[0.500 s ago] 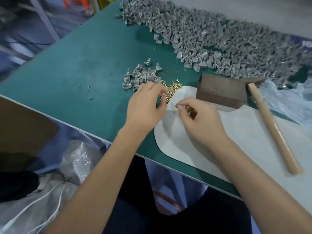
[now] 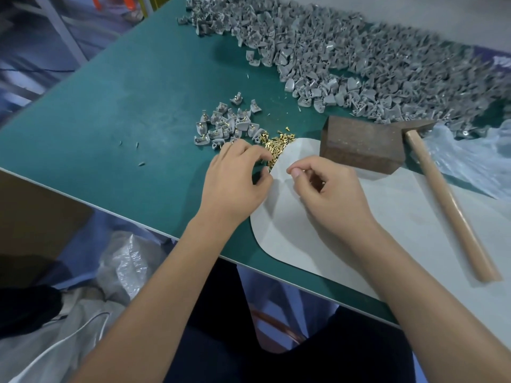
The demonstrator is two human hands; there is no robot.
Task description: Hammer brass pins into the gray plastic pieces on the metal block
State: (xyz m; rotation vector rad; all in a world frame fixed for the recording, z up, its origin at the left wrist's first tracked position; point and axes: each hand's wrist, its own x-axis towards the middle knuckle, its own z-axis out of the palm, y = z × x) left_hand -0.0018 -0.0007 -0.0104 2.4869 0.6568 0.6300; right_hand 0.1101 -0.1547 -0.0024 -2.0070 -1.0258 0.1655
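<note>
On the green bench top point(image 2: 132, 111) a small cluster of gray plastic pieces point(image 2: 221, 123) already carries brass pins, which suggests a first batch is finished. Far more remains: a large heap of unpinned gray pieces point(image 2: 373, 59) stretches along the far edge, and a loose pile of brass pins point(image 2: 276, 145) sits at the near tip of the white mat point(image 2: 304, 239). The metal block point(image 2: 362, 143) rests on the mat's far end with nothing on top of it, and the hammer point(image 2: 442, 197) lies untouched just to its right, its head against the block and its wooden handle pointing back toward the person. By my reading the work is early, and this moment is between strikes, at the picking-up stage.

The left hand point(image 2: 235, 181) hovers palm down at the near edge of the pin pile, fingers curled and thumb drawn in as if pinching; whether it holds a pin I cannot tell. The right hand point(image 2: 329, 194) sits just beside it over the mat, fingers loosely curled with thumb against forefinger; anything gripped there is hidden.
</note>
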